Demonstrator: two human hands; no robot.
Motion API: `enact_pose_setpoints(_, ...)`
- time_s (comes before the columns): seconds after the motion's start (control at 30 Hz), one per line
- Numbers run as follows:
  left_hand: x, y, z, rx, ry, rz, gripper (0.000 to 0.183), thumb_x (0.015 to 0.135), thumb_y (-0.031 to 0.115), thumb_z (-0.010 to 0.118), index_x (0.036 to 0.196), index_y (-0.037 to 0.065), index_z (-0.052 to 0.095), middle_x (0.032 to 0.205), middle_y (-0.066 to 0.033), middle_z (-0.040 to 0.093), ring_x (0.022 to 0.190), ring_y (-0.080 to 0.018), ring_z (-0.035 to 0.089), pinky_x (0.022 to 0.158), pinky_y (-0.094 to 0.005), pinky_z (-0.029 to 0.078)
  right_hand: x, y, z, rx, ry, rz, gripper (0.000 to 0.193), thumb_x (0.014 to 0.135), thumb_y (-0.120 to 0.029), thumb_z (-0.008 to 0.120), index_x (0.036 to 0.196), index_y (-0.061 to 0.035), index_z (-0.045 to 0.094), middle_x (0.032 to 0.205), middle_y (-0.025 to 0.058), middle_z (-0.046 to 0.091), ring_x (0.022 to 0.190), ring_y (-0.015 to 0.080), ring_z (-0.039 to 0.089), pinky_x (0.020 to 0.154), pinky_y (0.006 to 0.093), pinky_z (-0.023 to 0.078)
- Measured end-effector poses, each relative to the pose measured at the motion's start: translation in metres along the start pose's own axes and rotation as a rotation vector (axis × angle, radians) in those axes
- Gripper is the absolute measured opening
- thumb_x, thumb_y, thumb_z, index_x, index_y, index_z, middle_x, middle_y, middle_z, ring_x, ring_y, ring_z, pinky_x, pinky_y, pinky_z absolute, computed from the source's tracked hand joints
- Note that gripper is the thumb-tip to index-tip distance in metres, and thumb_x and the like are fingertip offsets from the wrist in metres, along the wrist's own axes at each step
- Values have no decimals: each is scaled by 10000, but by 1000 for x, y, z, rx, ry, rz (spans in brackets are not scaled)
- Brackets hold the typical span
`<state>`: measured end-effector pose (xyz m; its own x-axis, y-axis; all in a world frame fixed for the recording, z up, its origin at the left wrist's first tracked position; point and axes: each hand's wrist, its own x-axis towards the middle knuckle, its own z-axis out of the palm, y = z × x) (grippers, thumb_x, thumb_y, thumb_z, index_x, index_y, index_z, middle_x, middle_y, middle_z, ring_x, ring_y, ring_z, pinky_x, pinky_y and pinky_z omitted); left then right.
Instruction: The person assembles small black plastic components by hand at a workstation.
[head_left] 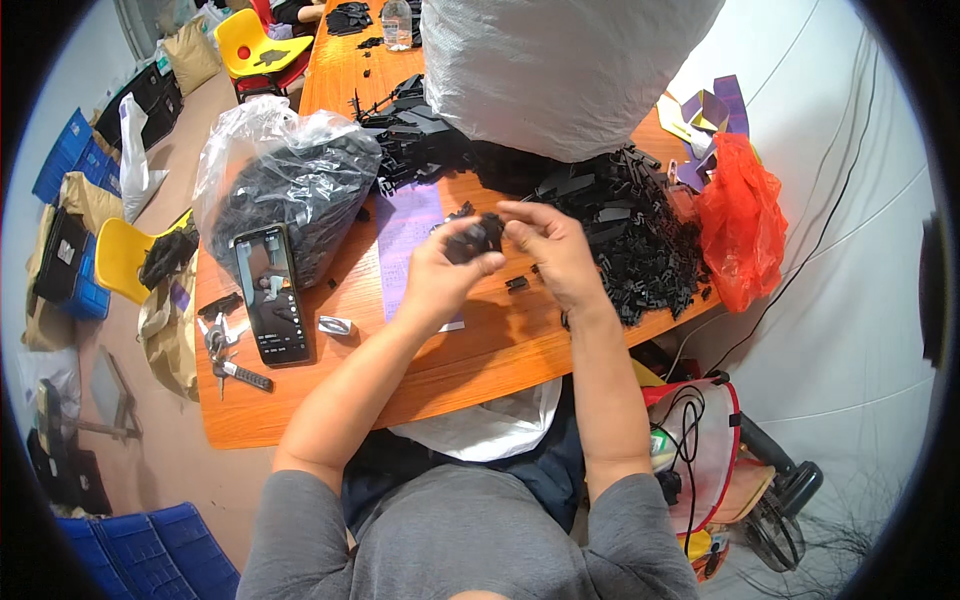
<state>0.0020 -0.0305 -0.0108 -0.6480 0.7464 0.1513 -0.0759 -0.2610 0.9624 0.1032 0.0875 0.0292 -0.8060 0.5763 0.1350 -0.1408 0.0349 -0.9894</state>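
Note:
Above the orange table (480,370), my left hand (445,270) is closed around a small black plastic part (487,233). The thumb and fingers of my right hand (552,250) pinch at the right side of that part. My fingers hide much of its shape, so its exact kind cannot be made out. Just under the hands lies a small loose black piece (516,284). A purple printed sheet (398,260) lies beside my left hand. To the right of my right hand spreads a heap of black plastic parts (640,250).
A large white sack (560,70) stands at the back. On the left are a clear bag of black parts (290,190), a phone (270,300) showing a video, and keys (225,350). A red plastic bag (740,220) hangs by the right edge. Yellow chairs (250,45) stand farther left.

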Motion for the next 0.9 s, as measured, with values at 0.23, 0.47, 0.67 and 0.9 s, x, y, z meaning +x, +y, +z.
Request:
enact_pose_setpoints(0.23,15,2,-25,-327,-4,-240,376,786,232,713,1065,56,533,830,-26,591,670,-98,562,572,-239,466,-26,31,-17,-1286,-190,-137,211,723,-87,641,926,-37,658,877,136,619,852,300,596,740,364,476)
enact_pose_setpoints(0.47,5,12,-19,-651,-124,-270,422,819,148,645,1186,66,454,1070,-82,562,913,-229,598,806,-396,520,-29,-2,25,-353,188,-353,228,840,-15,592,1064,-14,635,903,31,604,784,70,572,607,197,480)
enact_pose_setpoints(0.67,4,3,-18,-598,-145,-198,371,800,101,674,1117,96,483,1007,-51,544,930,-178,572,794,-369,533,-32,-4,36,-570,248,-466,65,804,23,613,862,27,641,884,67,620,749,99,592,636,230,480)
enact_pose_setpoints(0.9,-2,7,-13,-494,-141,-147,374,780,76,694,1103,65,505,990,-53,560,896,-170,589,787,-345,546,-36,-18,24,-392,147,-113,78,769,-41,626,816,19,611,762,146,608,674,251,598,606,336,462)
